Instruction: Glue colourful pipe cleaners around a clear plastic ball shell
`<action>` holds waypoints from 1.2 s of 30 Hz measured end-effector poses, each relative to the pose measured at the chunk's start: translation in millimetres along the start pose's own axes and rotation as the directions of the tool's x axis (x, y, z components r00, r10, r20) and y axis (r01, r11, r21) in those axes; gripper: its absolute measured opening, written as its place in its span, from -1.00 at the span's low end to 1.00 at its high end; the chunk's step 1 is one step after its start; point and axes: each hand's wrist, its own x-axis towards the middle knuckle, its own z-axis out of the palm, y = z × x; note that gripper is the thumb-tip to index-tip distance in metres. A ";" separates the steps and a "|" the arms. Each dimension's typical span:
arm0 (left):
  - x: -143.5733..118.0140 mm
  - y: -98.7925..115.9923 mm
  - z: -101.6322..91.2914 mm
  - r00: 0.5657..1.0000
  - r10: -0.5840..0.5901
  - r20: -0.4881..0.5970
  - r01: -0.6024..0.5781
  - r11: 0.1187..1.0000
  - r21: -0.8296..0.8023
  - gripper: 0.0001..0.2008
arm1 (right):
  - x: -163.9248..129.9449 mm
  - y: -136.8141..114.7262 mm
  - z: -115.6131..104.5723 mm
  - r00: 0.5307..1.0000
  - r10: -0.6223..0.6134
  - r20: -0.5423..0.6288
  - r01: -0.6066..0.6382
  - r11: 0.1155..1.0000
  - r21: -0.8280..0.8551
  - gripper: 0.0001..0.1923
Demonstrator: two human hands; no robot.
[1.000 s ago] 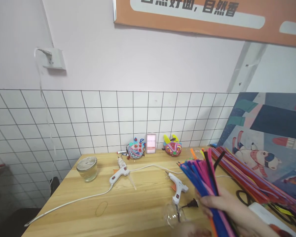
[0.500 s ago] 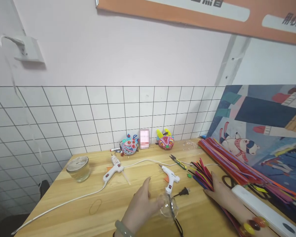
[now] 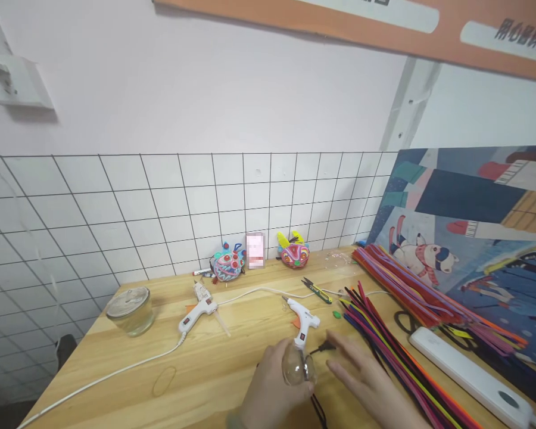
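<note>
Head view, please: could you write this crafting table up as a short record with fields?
Surface: wooden table against a tiled wall
Left hand: grips a clear round ornament
Right hand: open, flat over the table beside the black plug
Glue guns: two, one to the left, one just behind the ornament
Pipe cleaners: loose pile right of the right hand; longer bundle behind
Other: glass jar, snips, power strip

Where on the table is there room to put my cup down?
Bare wood lies between the glass jar, the left glue gun and its white cord. The right side is crowded: pipe cleaners, power strip, scissors, and both hands.
</note>
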 end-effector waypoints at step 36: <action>22.3 27.1 -46.8 0.993 -0.003 -0.120 -0.064 0.832 -0.550 -0.60 | 97.1 -63.4 68.4 0.870 -0.329 0.368 0.085 0.834 0.545 -0.21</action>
